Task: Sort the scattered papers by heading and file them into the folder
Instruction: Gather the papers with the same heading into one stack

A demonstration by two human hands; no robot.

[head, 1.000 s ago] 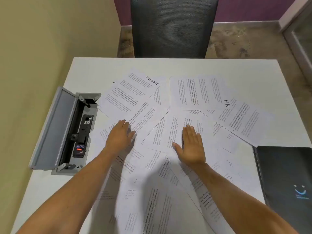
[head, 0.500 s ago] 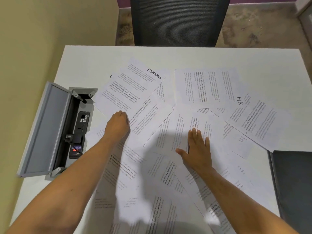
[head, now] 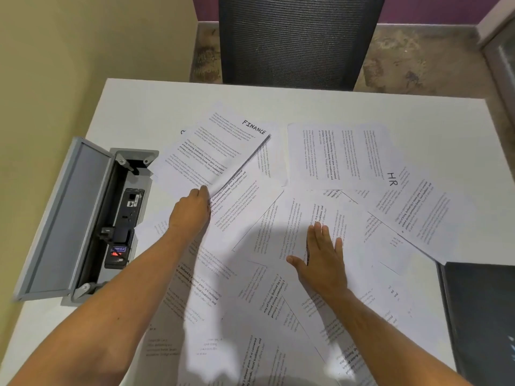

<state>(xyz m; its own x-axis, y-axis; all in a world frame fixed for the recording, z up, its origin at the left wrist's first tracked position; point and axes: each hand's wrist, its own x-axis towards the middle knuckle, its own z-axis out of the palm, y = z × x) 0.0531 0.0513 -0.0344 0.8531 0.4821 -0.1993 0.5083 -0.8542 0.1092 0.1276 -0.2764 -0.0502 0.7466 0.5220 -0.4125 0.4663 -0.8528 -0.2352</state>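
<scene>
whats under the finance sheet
The FINANCE sheet lies on other printed sheets: one peeks out at its far left edge, another shows below it. The left hand pinches its near corner. Headings underneath are covered.

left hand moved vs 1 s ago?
Yes. The left hand has gone from lying flat on the papers to the near corner of the FINANCE sheet, farther along the open power box, fingers curled at its edge.
</scene>
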